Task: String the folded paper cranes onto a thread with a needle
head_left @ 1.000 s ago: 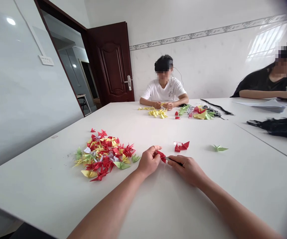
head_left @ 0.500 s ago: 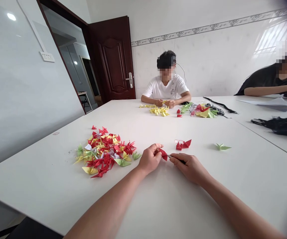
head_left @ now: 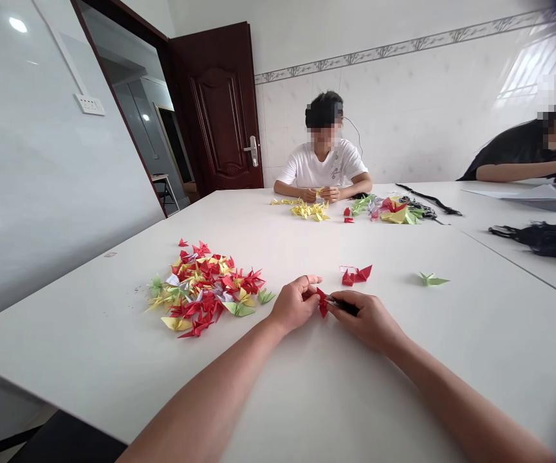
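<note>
Between finger and thumb, my left hand (head_left: 300,301) pinches a small red folded-paper crane (head_left: 323,305) just above the white table. My right hand (head_left: 365,318) is closed around a slim black tool (head_left: 348,307) with a silvery tip; whether it is a pen or tweezers I cannot tell. That tip is at the red paper, close to my left fingertips. Beyond my right hand lie red paper cranes (head_left: 356,276), with a thin clear loop beside them. To the left of my left hand spreads a pile of red, yellow, green and white paper cranes (head_left: 208,289).
A green paper crane (head_left: 433,280) lies alone at the right. Across the table (head_left: 128,321), a person in a white shirt (head_left: 324,166) handles yellow paper beside yellow cranes (head_left: 311,210) and a mixed heap (head_left: 396,209). Black fabric (head_left: 546,242) and another person's arm (head_left: 524,170) are farther right.
The red crane and both hands have shifted slightly to the right. The crane is turned differently in my left fingers, and the black tool sits nearer to it.
</note>
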Tool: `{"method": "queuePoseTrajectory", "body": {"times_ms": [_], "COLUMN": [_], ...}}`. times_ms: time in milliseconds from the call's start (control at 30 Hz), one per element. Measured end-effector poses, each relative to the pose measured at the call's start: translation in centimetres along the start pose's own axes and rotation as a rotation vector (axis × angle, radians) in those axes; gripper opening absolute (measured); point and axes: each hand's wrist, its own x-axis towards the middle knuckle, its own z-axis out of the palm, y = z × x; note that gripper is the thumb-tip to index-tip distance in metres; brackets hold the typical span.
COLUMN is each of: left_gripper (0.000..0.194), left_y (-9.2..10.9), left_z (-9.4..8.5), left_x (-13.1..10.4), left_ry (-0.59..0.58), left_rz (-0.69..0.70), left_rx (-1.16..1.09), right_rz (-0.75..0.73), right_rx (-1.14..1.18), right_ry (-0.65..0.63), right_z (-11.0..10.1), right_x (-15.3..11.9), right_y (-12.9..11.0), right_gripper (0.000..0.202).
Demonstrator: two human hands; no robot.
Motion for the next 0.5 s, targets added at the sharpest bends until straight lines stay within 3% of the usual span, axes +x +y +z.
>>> {"method": "queuePoseTrajectory", "body": {"times_ms": [267, 500], "left_gripper": [0.034, 0.027], "left_y": [0.1, 1.0], "left_z": [0.0, -0.2], "left_x": [-0.2, -0.5], "left_ry": [-0.003, -0.034], "left_rz": [-0.003, -0.082], "left_rx": [0.048, 0.044], "right_rz": [0.058, 0.283], "right_rx": [-0.017, 0.042], "right_ry": [0.013, 0.420], "right_z": [-0.1, -2.2], "right_x": [0.0, 0.4], "right_y": [0.1, 2.1], "right_gripper": [0.027, 0.031]}}
